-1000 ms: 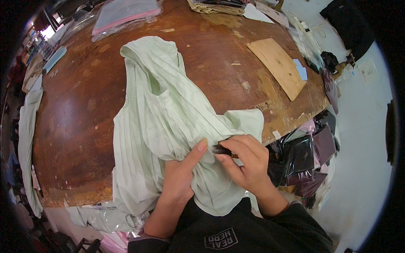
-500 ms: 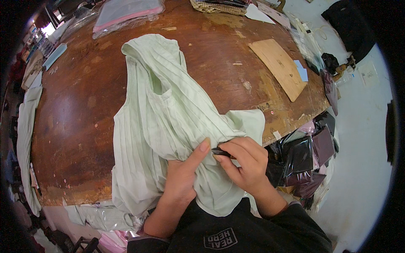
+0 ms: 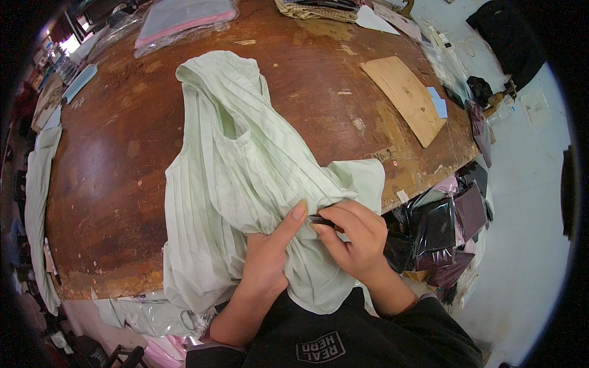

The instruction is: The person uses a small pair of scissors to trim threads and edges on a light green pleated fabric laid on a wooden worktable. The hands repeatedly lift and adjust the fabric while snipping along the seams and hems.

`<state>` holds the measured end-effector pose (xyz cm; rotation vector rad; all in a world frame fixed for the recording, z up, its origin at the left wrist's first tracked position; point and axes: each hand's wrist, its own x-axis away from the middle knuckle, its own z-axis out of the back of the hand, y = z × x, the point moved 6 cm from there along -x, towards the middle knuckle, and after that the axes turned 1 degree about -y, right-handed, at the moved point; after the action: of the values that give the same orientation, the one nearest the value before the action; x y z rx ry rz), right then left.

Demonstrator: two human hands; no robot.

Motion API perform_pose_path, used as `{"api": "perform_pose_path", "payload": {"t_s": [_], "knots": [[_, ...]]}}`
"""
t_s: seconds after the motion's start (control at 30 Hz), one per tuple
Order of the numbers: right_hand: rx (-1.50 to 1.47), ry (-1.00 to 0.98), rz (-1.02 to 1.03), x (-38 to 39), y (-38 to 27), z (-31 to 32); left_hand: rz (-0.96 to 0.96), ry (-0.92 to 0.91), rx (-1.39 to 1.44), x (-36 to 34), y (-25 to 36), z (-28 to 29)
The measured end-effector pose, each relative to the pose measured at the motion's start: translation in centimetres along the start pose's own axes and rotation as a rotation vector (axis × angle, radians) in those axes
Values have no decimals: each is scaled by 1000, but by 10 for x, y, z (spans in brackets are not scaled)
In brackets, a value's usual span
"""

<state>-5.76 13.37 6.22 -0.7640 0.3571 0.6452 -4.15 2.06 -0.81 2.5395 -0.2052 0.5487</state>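
A pale green pleated garment [image 3: 208, 153] lies in loose folds over the near part of the table and hangs past its edge toward my body. My left hand [image 3: 268, 251] is closed on a bunch of its cloth, the thumb pressing on top and the other fingers mostly hidden under the fabric. Between the thumb and fingers of my right hand [image 3: 356, 236] is a small black pointed tool [image 3: 320, 219], which looks like thread snips. Its tip meets the cloth just beside my left thumb.
The worn brown wooden table [image 3: 110, 202] bears a tan board [image 3: 405, 98] at right, clear-wrapped packets [image 3: 184, 24] and folded checked cloth [image 3: 319, 9] at the far side. Dark bagged packets [image 3: 438, 227] are piled beyond the right edge. More pale cloth [image 3: 40, 214] hangs at the left edge.
Almost nothing differs. My right hand has shifted very slightly left, and the black tool's tip stays by my left thumb.
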Motion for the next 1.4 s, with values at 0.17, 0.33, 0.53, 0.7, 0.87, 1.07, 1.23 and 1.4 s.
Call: {"api": "perform_pose_path", "payload": {"t_s": [0.17, 0.33, 0.53, 0.7, 0.87, 1.07, 1.23, 1.4], "knots": [[-384, -105, -208, 3, 5, 1, -87, 27, -54, 4, 7, 3], [-1237, -370, -943, 29, 9, -20, -98, 61, -131, 4, 6, 7], [-1287, -405, -990, 27, 13, -28, -118, 27, -162, 4, 8, 9], [-1284, -347, -985, 28, 17, -30, -124, 31, -143, 3, 7, 8], [-1268, -330, -978, 28, 20, -31, -117, 6, -118, 3, 7, 6], [-1260, -305, -951, 29, 23, -32, -108, 9, -111, 4, 8, 3], [-1260, -295, -946, 29, 23, -32, -117, 4, -107, 4, 8, 3], [-1236, -301, -951, 28, 24, -32, -109, 22, -113, 4, 6, 5]]}}
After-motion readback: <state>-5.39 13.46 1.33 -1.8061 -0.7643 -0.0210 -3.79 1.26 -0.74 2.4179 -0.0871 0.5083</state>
